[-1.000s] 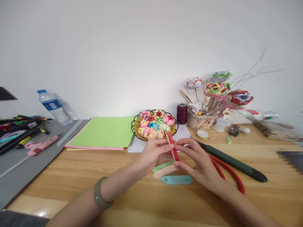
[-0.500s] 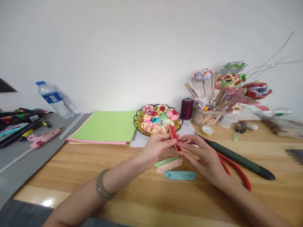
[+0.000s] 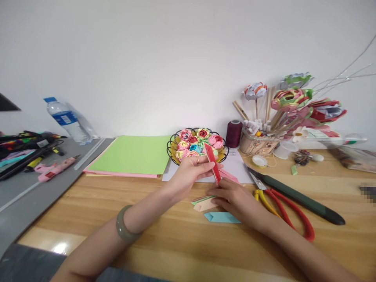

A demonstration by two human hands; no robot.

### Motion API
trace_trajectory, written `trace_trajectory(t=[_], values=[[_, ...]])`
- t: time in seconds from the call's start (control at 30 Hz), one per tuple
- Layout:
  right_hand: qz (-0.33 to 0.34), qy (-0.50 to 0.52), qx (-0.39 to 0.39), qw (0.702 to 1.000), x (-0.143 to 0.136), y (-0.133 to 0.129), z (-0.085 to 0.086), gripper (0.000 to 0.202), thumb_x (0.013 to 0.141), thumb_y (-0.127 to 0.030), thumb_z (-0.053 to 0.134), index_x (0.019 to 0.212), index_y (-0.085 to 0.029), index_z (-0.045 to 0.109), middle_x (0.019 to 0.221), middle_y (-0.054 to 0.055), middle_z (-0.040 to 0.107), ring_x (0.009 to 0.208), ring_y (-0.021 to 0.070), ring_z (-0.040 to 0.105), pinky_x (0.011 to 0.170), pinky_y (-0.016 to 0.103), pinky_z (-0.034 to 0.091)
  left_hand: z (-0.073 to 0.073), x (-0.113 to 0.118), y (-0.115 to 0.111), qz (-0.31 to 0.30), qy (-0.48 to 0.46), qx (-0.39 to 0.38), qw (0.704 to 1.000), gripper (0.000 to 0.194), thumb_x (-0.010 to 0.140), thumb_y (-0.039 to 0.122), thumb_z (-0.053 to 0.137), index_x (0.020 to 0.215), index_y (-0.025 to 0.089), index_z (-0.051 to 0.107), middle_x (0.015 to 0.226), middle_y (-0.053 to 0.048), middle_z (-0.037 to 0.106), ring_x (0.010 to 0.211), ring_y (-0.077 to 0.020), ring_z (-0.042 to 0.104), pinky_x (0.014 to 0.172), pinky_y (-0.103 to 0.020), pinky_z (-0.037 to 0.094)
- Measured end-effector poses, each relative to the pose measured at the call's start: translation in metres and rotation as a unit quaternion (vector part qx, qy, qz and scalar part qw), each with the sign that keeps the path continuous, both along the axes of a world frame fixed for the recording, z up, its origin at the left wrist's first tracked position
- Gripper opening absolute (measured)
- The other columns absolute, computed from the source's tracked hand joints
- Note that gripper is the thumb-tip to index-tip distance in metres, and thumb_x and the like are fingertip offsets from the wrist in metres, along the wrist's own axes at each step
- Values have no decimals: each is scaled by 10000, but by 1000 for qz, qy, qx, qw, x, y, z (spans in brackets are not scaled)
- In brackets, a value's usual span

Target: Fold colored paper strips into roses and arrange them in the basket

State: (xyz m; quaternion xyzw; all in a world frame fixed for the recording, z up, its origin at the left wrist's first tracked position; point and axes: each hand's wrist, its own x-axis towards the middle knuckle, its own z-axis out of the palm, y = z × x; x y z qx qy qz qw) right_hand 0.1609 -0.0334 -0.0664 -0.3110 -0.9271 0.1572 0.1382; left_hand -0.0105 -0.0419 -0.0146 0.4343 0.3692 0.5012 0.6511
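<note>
Wooden table point(image 3: 76, 207), flower basket point(image 3: 174, 145) at back. Right hand point(image 3: 236, 197), spread moments ago, now bunched at lower end of red paper point(image 3: 212, 156); firm hold there, cannot tell. Left hand point(image 3: 189, 172) pinches that paper, in front of basket, apparently doing steadying. Bottle point(image 3: 70, 124), far left of basket: blue label point(image 3: 65, 118), lettering unreadable. Pink paper point(image 3: 230, 176), front-right of basket, newly exposed.

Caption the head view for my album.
Left hand holds folded red paper, right hand at its lower end, flowers behind.
</note>
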Motion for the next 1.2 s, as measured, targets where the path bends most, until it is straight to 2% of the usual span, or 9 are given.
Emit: trace_trajectory(t=[0.23,0.47,0.6,0.8,1.03,1.2], values=[[9,-22,49,999,-2,2,-3,228,874,-136,443,948,-185,654,862,64,628,791,175,554,674,288,442,-1,-4,4,-22,43,5,999,195,738,269,642,837,108,690,890,-95,701,914,-198,621,860,-324,444],[-3,-5,52,999,-3,-6,0,209,843,-223,539,1032,-156,598,984,111,609,896,220,575,733,345,483,5,-10,5,-32,74,24,996,185,754,269,635,858,132,702,906,-84,701,847,-163,621,816,-297,458],[3,-1,65,998,-6,-13,-4,140,827,-188,552,948,-182,624,918,78,615,872,216,574,747,367,485,9,-15,7,-23,73,33,996,209,764,261,629,921,139,694,903,-83,702,848,-165,630,817,-300,463],[-2,25,56,998,-4,-12,-3,224,809,-130,538,1025,-154,593,1024,111,602,917,220,564,774,371,483,11,-17,8,-4,46,23,999,232,721,248,674,909,112,688,893,-98,702,863,-192,640,841,-333,463],[-1,7,56,998,-5,-1,-5,219,871,-133,448,897,-174,662,827,75,633,781,183,583,675,298,474,11,-17,6,-25,60,37,997,196,740,249,652,879,116,689,883,-88,700,863,-181,637,831,-324,470],[-20,30,52,998,-4,3,-8,244,885,-158,402,829,-159,639,833,88,629,802,196,572,696,309,448,10,-16,2,-53,81,42,994,212,745,257,647,907,129,692,875,-76,703,845,-166,635,858,-330,457]])
